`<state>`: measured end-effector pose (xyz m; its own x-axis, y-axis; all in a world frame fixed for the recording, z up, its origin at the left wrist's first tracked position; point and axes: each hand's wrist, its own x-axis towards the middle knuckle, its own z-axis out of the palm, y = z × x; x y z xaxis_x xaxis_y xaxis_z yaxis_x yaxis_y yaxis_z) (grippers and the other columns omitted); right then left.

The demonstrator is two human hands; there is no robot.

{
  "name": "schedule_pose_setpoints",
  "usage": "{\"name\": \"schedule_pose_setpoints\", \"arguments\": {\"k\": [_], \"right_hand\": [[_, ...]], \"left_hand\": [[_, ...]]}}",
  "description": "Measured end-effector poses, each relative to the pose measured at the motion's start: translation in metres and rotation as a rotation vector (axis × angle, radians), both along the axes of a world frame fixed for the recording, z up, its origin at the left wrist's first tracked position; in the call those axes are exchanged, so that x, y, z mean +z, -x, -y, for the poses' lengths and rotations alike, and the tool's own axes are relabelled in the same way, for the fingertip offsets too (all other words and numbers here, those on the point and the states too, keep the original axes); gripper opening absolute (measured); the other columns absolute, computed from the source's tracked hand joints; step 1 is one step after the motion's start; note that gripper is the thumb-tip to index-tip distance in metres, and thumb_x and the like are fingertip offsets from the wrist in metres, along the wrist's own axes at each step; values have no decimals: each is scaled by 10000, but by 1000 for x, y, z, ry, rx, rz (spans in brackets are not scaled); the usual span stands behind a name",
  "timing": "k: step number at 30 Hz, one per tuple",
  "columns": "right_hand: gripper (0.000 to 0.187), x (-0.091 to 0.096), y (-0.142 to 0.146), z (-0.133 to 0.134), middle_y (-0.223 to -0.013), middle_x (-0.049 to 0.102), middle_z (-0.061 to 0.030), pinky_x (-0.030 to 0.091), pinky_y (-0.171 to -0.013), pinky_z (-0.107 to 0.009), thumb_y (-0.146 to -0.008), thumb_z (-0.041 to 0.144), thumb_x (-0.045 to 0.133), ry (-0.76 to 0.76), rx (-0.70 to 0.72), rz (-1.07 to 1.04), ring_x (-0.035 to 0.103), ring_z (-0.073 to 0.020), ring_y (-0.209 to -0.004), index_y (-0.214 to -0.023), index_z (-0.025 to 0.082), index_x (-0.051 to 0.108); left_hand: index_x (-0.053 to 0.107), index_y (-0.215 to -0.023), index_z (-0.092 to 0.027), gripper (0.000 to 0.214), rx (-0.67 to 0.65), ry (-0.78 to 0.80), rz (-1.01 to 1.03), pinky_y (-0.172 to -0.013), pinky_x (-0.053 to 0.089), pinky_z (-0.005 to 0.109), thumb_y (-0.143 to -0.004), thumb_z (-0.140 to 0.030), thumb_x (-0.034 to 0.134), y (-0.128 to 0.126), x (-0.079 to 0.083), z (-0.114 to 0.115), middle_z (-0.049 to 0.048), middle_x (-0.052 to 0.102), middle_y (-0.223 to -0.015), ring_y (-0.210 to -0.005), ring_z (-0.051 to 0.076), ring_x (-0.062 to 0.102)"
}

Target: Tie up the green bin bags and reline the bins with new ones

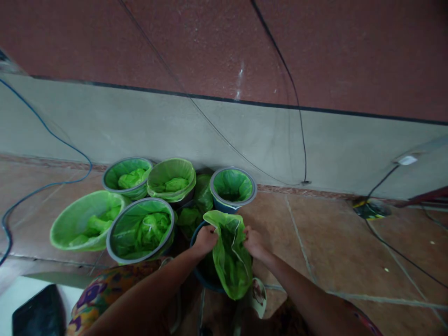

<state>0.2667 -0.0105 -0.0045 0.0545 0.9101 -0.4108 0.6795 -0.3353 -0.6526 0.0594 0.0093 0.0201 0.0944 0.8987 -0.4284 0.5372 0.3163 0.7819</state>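
My left hand [206, 240] and my right hand [254, 242] are both closed on the rim of a translucent green bag [231, 261], one on each side. Its mouth is spread between them and gapes towards me. Behind and under it stands a dark blue bucket [202, 273], partly covered by the bag and my left arm. Just beyond my hands, a bucket lined with green material [234, 184] has a grey rim. Between the buckets, more bunched green material [191, 218] lies low, partly hidden.
Several more buckets with green linings stand to the left, among them a grey-rimmed one [142, 231] and a tilted one [80, 224]. A wall [224, 126] runs behind. Cables cross it, and a blue cable [45, 184] lies left. A dark flat object [39, 312] rests lower left.
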Motion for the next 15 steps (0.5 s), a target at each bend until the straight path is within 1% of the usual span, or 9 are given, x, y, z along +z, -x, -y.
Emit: {"name": "schedule_pose_setpoints", "arguments": {"k": [2,4,6,8,11,13,15], "right_hand": [[221,7,-4,-8,-794,671,-54,424,-665,-261,-648,183,602,-43,-107,-41,617,-186,-777,-868,183,617],[244,14,-5,-13,-785,670,-32,427,-643,-248,-629,190,585,-70,-219,-169,615,-167,-745,-871,193,618],[259,20,-5,-13,-778,667,-15,430,-616,-241,-610,210,576,-51,-304,-337,610,-157,-721,-865,196,621],[281,26,-3,-11,-756,658,-1,428,-586,-240,-586,232,584,0,-376,-483,602,-151,-693,-861,193,626],[309,34,-1,-7,-709,644,22,422,-564,-239,-543,242,620,63,-447,-631,585,-139,-643,-847,187,632],[307,40,-1,-5,-680,637,35,420,-565,-239,-531,247,641,94,-466,-687,577,-131,-617,-832,188,632],[298,45,-2,-3,-668,631,38,416,-564,-239,-546,283,660,149,-452,-702,580,-130,-616,-826,188,629]], "left_hand": [[514,-555,-158,141,42,-36,18,-504,309,200,-668,-77,488,4,7,-2,-48,482,-532,-521,85,462],[510,-564,-158,136,65,-88,24,-511,308,195,-674,-79,492,6,14,-3,-53,478,-536,-527,80,457],[523,-586,-157,124,85,-151,38,-526,321,193,-678,-78,496,6,20,-4,-49,495,-557,-545,80,467],[534,-608,-157,111,85,-204,36,-544,336,193,-674,-71,505,4,25,-4,-45,504,-576,-568,83,476],[546,-659,-161,109,30,-220,28,-544,340,196,-681,-60,509,-3,23,-3,-44,501,-579,-568,88,482],[568,-776,-164,149,-25,-177,19,-530,339,203,-712,-57,487,-7,19,0,-44,511,-584,-551,95,490],[552,-944,-162,253,-62,-135,-7,-525,347,216,-739,-49,459,-10,16,4,-43,523,-594,-539,108,503]]}}
